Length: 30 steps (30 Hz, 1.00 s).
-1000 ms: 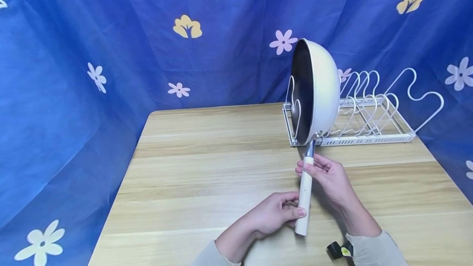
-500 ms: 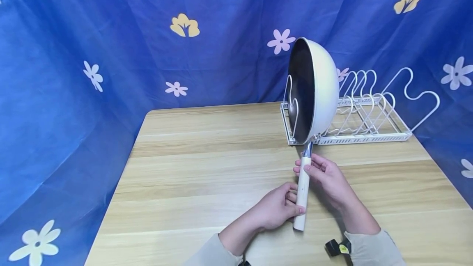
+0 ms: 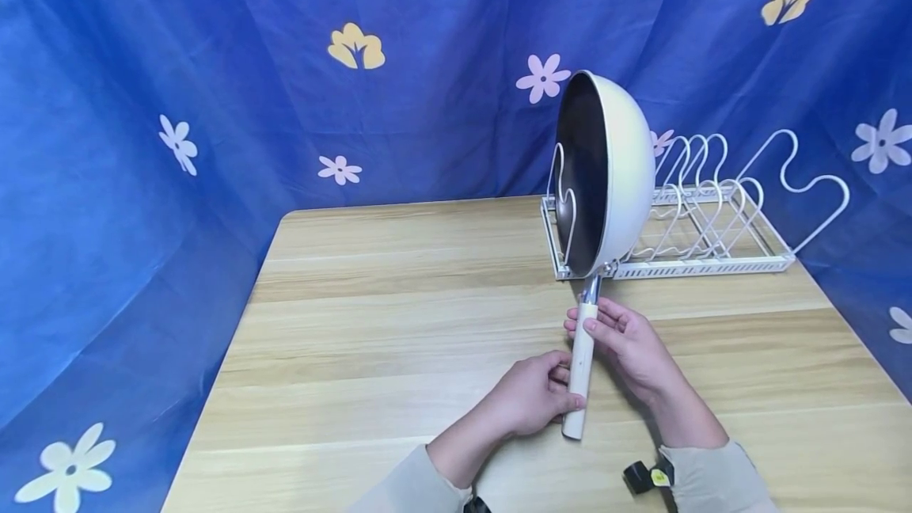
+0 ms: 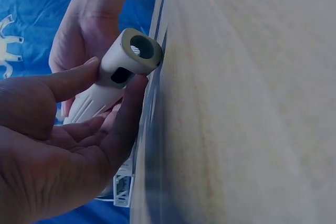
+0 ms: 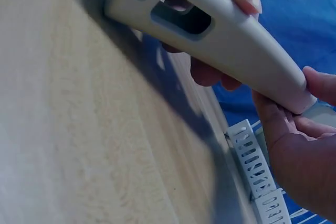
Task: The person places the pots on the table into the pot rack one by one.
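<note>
A deep wok [image 3: 630,172], white outside and dark inside, stands on its side at the left end of a white wire rack [image 3: 712,266]. Its opening faces left, and its pale handle [image 3: 582,362] points toward me. My left hand [image 3: 530,398] pinches the handle near its free end, thumb on top. Farther up, close to the metal neck, my right hand [image 3: 634,351] grips it from the right. The left wrist view shows the handle's hollow end [image 4: 113,74] between thumb and fingers. In the right wrist view, the handle's slot [image 5: 181,19] faces the camera.
The rack's several wavy dividers [image 3: 684,216] rise to the right of the wok, with a taller end loop [image 3: 791,172] beyond them. Below lies a wood-grain table [image 3: 392,323]. A blue flowered curtain [image 3: 442,101] hangs behind and at both sides.
The handle's free end has shifted slightly left and away from me, and my left hand has moved with it. Both hands keep their hold; the wok stays in the rack.
</note>
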Available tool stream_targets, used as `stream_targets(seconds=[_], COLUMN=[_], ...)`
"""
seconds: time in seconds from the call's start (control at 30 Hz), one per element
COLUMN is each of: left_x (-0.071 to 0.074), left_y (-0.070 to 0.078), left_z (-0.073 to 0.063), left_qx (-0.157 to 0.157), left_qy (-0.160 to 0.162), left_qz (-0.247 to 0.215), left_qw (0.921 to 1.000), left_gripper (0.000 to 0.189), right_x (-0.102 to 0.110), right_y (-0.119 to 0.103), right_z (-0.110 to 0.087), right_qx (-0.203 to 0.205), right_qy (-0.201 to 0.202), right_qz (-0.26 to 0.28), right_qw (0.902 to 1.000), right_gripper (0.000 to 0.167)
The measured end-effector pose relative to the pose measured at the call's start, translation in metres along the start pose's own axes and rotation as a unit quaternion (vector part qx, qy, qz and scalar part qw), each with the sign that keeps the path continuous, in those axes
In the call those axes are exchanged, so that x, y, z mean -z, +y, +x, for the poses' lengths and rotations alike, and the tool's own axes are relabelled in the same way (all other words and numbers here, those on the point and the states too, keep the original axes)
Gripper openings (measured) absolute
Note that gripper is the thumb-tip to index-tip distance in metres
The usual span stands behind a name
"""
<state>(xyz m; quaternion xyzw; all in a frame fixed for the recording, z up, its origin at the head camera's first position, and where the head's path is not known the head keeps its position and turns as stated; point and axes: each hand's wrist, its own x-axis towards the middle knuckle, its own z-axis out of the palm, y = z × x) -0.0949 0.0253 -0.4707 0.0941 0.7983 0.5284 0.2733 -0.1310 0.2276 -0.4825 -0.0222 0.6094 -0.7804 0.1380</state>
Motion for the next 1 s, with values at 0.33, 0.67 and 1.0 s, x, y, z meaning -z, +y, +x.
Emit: stream_targets(seconds=[0.33,0.67,1.0], left_x=[0.001,0.014,0.029], left_y=[0.002,-0.012,-0.005], left_z=[0.0,-0.015,-0.048], left_qx=[0.007,-0.032,-0.114], left_qy=[-0.01,-0.032,0.026], left_qz=[-0.047,-0.036,0.226], left_qw=[0.9988,0.9983,0.9672], left_gripper=[0.058,0.046,0.042], right_x=[0.001,-0.001,-0.002], right_y=[0.003,-0.003,-0.016], right_z=[0.003,0.002,-0.009], right_qx=[0.013,0.023,0.073], right_qy=[0.032,0.099,0.126], right_qz=[-0.091,-0.34,-0.52], right_qw=[0.9953,0.9349,0.8415], right_gripper=[0.059,0.056,0.054])
